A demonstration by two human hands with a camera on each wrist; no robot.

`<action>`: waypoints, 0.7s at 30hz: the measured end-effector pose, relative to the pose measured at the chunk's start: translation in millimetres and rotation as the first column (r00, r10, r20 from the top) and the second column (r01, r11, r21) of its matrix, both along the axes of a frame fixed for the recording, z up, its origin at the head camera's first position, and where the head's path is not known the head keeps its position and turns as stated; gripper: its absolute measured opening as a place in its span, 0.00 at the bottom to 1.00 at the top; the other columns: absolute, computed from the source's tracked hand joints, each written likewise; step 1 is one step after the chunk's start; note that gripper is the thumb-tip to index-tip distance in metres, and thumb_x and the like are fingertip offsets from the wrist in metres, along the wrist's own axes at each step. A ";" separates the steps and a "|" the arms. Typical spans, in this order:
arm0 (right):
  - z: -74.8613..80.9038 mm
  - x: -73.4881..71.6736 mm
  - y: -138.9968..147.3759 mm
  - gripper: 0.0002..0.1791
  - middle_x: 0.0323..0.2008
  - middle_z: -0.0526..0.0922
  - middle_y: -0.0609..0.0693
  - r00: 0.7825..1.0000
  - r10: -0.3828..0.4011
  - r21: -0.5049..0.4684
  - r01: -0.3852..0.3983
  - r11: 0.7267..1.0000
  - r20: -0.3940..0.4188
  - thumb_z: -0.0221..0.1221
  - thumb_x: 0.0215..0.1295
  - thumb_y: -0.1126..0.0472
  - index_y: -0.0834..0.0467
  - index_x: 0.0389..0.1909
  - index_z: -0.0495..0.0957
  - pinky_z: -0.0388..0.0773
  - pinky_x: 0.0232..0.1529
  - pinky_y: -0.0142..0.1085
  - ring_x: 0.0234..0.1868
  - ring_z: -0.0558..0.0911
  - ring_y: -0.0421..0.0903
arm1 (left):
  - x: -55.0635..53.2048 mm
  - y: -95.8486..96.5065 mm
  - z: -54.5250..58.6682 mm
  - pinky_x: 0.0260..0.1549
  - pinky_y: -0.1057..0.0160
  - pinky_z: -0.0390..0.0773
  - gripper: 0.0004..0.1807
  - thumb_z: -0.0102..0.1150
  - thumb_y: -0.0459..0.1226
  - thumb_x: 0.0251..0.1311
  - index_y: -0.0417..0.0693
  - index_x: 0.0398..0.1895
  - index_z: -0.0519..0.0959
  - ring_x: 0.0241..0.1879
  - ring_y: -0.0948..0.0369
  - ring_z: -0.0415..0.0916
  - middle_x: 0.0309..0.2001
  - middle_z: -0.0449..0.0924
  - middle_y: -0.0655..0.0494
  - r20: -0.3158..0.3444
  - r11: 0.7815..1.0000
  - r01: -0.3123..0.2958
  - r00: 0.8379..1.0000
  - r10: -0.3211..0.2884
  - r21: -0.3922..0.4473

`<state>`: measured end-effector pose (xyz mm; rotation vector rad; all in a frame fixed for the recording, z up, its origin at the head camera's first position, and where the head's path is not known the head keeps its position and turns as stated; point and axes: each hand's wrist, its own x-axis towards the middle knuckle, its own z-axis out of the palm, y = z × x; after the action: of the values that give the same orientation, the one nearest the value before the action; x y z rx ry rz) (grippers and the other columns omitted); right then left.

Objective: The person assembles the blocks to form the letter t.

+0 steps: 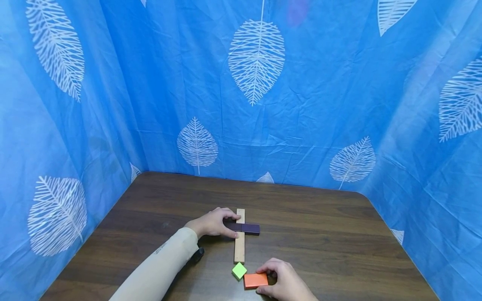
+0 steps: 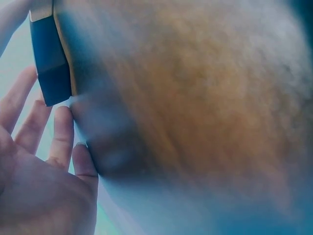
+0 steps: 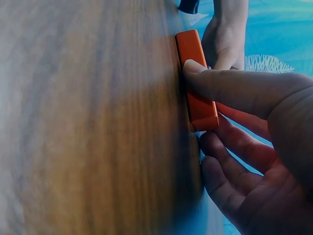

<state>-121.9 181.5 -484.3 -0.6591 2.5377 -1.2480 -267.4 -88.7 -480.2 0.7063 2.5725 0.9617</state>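
Observation:
My left hand (image 1: 214, 222) lies around the left end of a dark purple row of blocks (image 1: 250, 229), thumb and forefinger spread to either side of it. Its fingertips touch or nearly touch the left edges of a short upper wooden strip (image 1: 241, 214) and a longer lower one (image 1: 239, 247). In the left wrist view, the dark block (image 2: 54, 78) stands past my extended fingers. With thumb and fingers, my right hand (image 1: 284, 281) grips an orange block (image 1: 254, 281) by its right end, on the table. Beside that block's upper left corner sits a lime green block (image 1: 239, 271), turned like a diamond.
The brown wood-grain table (image 1: 339, 234) extends on both sides of the blocks. A blue curtain (image 1: 320, 104) with white leaf prints surrounds the table's back and sides. A small black object (image 1: 197, 254) sits under my left wrist.

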 end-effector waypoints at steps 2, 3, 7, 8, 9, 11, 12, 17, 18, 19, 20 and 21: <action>0.5 -0.3 0.0 0.16 0.36 0.80 0.37 1.000 0.000 0.001 0.000 1.000 0.004 0.78 0.48 0.61 0.54 0.39 0.86 0.76 0.38 0.33 0.35 0.76 0.34 | 0.2 0.1 0.5 0.59 0.46 0.69 0.34 0.75 0.56 0.51 0.60 0.63 0.80 0.59 0.55 0.66 0.59 0.74 0.60 0.002 1.000 -0.002 1.000 0.002 -0.003; 0.6 -0.5 0.1 0.16 0.36 0.80 0.37 1.000 0.002 0.002 -0.002 1.000 0.007 0.78 0.48 0.61 0.54 0.39 0.86 0.76 0.38 0.33 0.35 0.76 0.34 | 0.4 0.1 0.8 0.59 0.46 0.69 0.34 0.75 0.56 0.51 0.60 0.63 0.80 0.59 0.55 0.66 0.59 0.74 0.60 0.004 1.000 -0.002 1.000 0.002 -0.004; 0.5 -1.1 0.4 0.16 0.36 0.81 0.38 1.000 0.005 0.005 -0.005 1.000 0.017 0.78 0.49 0.61 0.54 0.40 0.86 0.76 0.38 0.33 0.35 0.76 0.34 | 1.1 0.3 2.2 0.60 0.46 0.69 0.34 0.76 0.56 0.51 0.60 0.63 0.80 0.59 0.54 0.66 0.60 0.74 0.59 0.008 1.000 -0.006 1.000 0.006 -0.008; 0.3 -1.2 0.5 0.16 0.36 0.81 0.38 1.000 0.005 0.006 -0.005 1.000 0.021 0.78 0.49 0.61 0.54 0.40 0.86 0.76 0.38 0.33 0.35 0.76 0.34 | 1.3 0.5 2.4 0.60 0.46 0.69 0.34 0.76 0.56 0.51 0.60 0.63 0.80 0.59 0.54 0.66 0.60 0.74 0.59 0.009 1.000 -0.007 1.000 0.008 -0.008; 0.2 -1.2 0.6 0.16 0.36 0.81 0.38 1.000 0.004 0.006 -0.004 1.000 0.025 0.78 0.49 0.61 0.54 0.40 0.86 0.76 0.38 0.33 0.35 0.76 0.34 | 1.3 0.6 2.7 0.60 0.46 0.68 0.34 0.76 0.56 0.51 0.60 0.63 0.80 0.59 0.54 0.66 0.60 0.74 0.59 0.009 1.000 -0.009 1.000 0.009 -0.008; 0.1 -1.1 0.8 0.16 0.36 0.81 0.38 1.000 0.002 0.007 -0.002 1.000 0.030 0.78 0.50 0.61 0.54 0.40 0.86 0.76 0.38 0.33 0.35 0.76 0.34 | 1.3 0.7 3.0 0.60 0.45 0.68 0.34 0.76 0.56 0.51 0.60 0.63 0.80 0.59 0.54 0.66 0.60 0.74 0.59 0.008 1.000 -0.011 1.000 0.011 -0.008; 0.2 -1.0 0.9 0.16 0.36 0.81 0.38 1.000 0.001 0.007 -0.001 1.000 0.029 0.78 0.49 0.61 0.54 0.40 0.86 0.76 0.38 0.33 0.35 0.76 0.34 | 1.3 0.7 2.9 0.60 0.45 0.69 0.34 0.76 0.56 0.51 0.60 0.63 0.80 0.59 0.54 0.66 0.60 0.74 0.59 0.009 1.000 -0.010 1.000 0.010 -0.006; -0.4 0.1 1.0 0.16 0.35 0.80 0.37 1.000 -0.007 0.016 0.006 1.000 0.030 0.78 0.48 0.60 0.53 0.38 0.86 0.75 0.38 0.33 0.35 0.76 0.34 | 0.5 0.8 1.6 0.59 0.47 0.69 0.34 0.76 0.55 0.51 0.60 0.62 0.81 0.58 0.55 0.67 0.60 0.74 0.59 0.009 1.000 -0.005 1.000 0.005 0.001; -0.2 0.4 0.8 0.16 0.35 0.80 0.37 0.999 -0.010 0.017 0.009 1.000 0.036 0.78 0.48 0.60 0.53 0.38 0.85 0.75 0.38 0.33 0.35 0.76 0.34 | 0.4 0.8 1.2 0.59 0.47 0.69 0.34 0.76 0.55 0.51 0.60 0.62 0.81 0.58 0.55 0.67 0.60 0.74 0.59 0.008 1.000 -0.006 1.000 0.006 -0.001; -0.2 0.6 0.7 0.16 0.35 0.80 0.37 0.999 -0.012 0.018 0.012 1.000 0.042 0.78 0.48 0.60 0.53 0.38 0.85 0.75 0.39 0.34 0.35 0.76 0.34 | 0.3 0.9 1.0 0.59 0.47 0.69 0.34 0.76 0.55 0.51 0.60 0.62 0.81 0.58 0.55 0.67 0.60 0.74 0.59 0.007 1.000 -0.007 1.000 0.007 -0.002; -0.1 0.8 0.3 0.16 0.35 0.80 0.37 0.999 -0.016 0.019 0.015 1.000 0.050 0.78 0.48 0.60 0.53 0.38 0.85 0.75 0.39 0.34 0.35 0.76 0.35 | 0.1 1.0 0.8 0.59 0.47 0.69 0.34 0.76 0.55 0.51 0.60 0.62 0.81 0.58 0.55 0.67 0.60 0.74 0.59 0.007 1.000 -0.007 1.000 0.007 -0.004; -0.2 0.9 0.1 0.16 0.35 0.80 0.37 0.998 -0.017 0.021 0.016 1.000 0.055 0.78 0.49 0.60 0.53 0.38 0.85 0.75 0.39 0.34 0.35 0.76 0.35 | 0.1 1.1 0.7 0.59 0.47 0.69 0.34 0.76 0.56 0.51 0.60 0.62 0.81 0.58 0.55 0.67 0.60 0.74 0.59 0.007 1.000 -0.007 1.000 0.007 -0.005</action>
<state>-121.0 181.6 -484.4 -0.5926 2.5126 -1.2264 -267.3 -87.6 -479.6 0.6915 2.5728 0.9574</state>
